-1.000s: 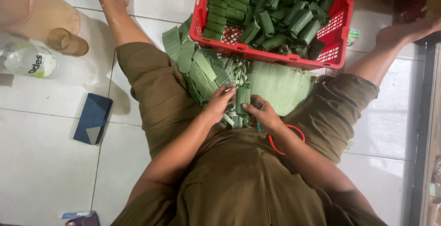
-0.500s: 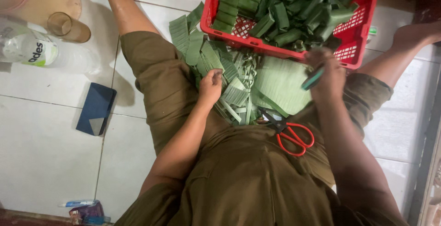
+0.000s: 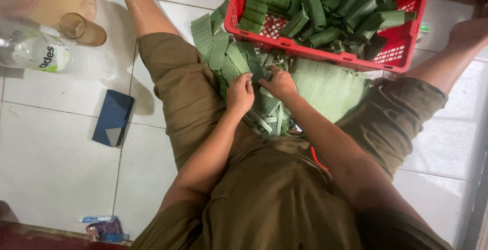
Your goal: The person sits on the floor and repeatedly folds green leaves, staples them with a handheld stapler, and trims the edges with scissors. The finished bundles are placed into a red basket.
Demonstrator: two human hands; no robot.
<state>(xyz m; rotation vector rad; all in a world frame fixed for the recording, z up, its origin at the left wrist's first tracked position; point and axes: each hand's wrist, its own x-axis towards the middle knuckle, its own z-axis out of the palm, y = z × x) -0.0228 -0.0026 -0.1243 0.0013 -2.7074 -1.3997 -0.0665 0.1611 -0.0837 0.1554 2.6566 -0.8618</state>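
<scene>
- Red crate [image 3: 406, 41] at the top edge of the tiled floor [image 3: 51, 163], full of folded green leaf parcels [image 3: 315, 16]; its far rim is cut off.
- Cut leaf strips [image 3: 223, 51] heaped between the thighs, just below the crate.
- Left hand [image 3: 240, 92] and right hand [image 3: 278, 83] both down on the strips, fingers curled in; can't tell what either pinches.
- Scissors mostly hidden under the right forearm, only a red sliver [image 3: 317, 159] shows.
- Half a second ago the right hand was up by the crate; now it's back in the pile.

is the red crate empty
No, the red crate is filled with folded green leaf parcels, stacked across most of its inside.
</scene>
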